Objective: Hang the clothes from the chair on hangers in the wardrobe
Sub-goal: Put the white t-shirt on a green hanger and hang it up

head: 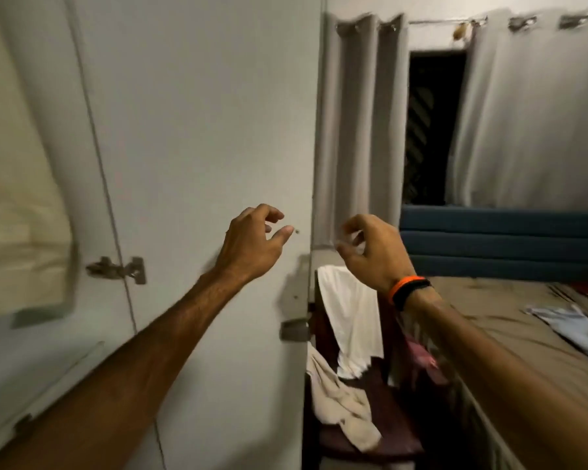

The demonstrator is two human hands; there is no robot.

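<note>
Both hands empty, left hand [255, 239] and right hand [370, 249] loosely curled, mid-reach by the open wardrobe door [201, 130]; clothes [350, 320] sit on chair [370, 442] lower right — next: grab white garment.

Curtains: pale grey eyelet fabric curtains [357, 130] on a rod, drawn apart at the middle.
Window: dark window opening [433, 127] between the curtain panels.
Headboard: dark blue padded headboard [503, 242] below the curtains.
Bed: bed with brown sheet [510, 320], right of frame.
On bed: pale blue-white folded cloth [574, 327] near the right edge, blurred.
</note>
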